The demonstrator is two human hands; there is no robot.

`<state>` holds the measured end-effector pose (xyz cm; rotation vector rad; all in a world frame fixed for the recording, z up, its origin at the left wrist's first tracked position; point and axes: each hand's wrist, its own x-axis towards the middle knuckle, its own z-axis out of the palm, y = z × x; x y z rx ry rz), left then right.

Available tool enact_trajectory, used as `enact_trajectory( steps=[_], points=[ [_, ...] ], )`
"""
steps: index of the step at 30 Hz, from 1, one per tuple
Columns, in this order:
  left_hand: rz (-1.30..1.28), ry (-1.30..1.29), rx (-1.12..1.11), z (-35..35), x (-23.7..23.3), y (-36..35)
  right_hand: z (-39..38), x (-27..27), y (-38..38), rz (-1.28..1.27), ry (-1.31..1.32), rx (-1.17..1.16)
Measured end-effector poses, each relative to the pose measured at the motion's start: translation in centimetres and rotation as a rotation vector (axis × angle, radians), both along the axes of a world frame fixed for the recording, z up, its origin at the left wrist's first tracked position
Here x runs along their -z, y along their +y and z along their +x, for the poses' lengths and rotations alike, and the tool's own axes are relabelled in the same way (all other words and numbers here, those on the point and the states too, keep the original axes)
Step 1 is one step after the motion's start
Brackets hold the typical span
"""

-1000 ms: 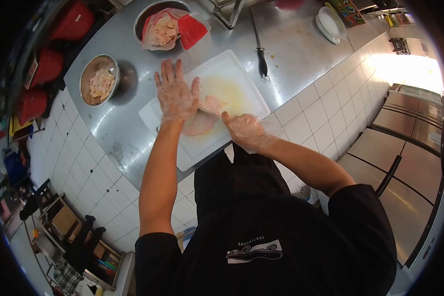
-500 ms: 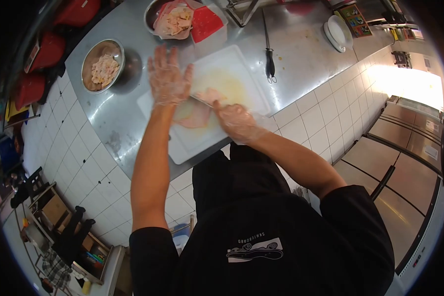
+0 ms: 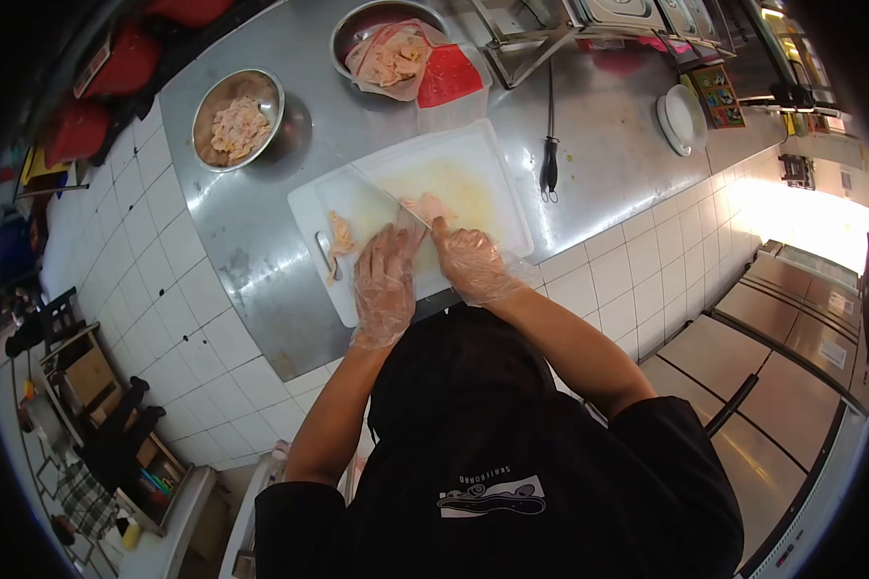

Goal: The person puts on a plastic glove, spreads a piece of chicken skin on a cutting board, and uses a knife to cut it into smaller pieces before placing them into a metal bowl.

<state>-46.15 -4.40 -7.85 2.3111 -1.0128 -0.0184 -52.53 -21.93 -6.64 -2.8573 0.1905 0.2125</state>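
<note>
My right hand (image 3: 473, 262), in a clear plastic glove, is closed around the handle of a knife (image 3: 381, 193). The blade slants up and left across a white cutting board (image 3: 314, 205). Beside it, my gloved left hand (image 3: 384, 280) presses its fingers onto a piece of raw chicken, mostly covered by the hand. Another bit of raw chicken (image 3: 432, 206) lies just past the blade. A thin strip of chicken skin or trim (image 3: 340, 241) rests at the board's left, by its handle slot.
Behind the board on the steel table (image 3: 261, 232) stand a steel bowl (image 3: 203, 118) of chicken pieces and another bowl (image 3: 343, 43) with a bag of raw chicken. A sharpening steel (image 3: 549, 169) lies to the right, with white plates (image 3: 681, 124) farther off.
My left hand has come down from above the board's far left to the chicken beside the knife. The strip now lies at the board's left. The view has shifted a little.
</note>
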Motion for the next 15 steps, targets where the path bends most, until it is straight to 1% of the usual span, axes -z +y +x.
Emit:
enact_trajectory(
  steps=[1, 4, 7, 10, 13, 15],
  points=[
    [0.003, -0.016, -0.019, 0.0, 0.0, -0.5, 0.0, -0.2, -0.2, 0.016, 0.008, 0.002],
    [-0.021, 0.133, -0.186, 0.4, -1.2, -2.3, -1.6, -1.5, -0.8, 0.04, 0.156, 0.031],
    [-0.053, 0.154, -0.247, 0.8, -0.5, -2.6, -4.4, -1.2, -1.7, 0.034, 0.306, 0.047],
    [-0.024, 0.227, -0.211, 1.1, -0.8, -2.3, -2.8, -0.7, -1.9, -0.025, 0.204, -0.045],
    [0.02, 0.192, -0.234, 1.1, -0.6, -2.6, 1.9, -0.7, -0.6, -0.019, 0.124, -0.106],
    [0.067, 0.199, -0.237, 1.3, -1.4, -2.7, 2.1, -0.7, -0.8, -0.005, 0.083, -0.115]
  ],
)
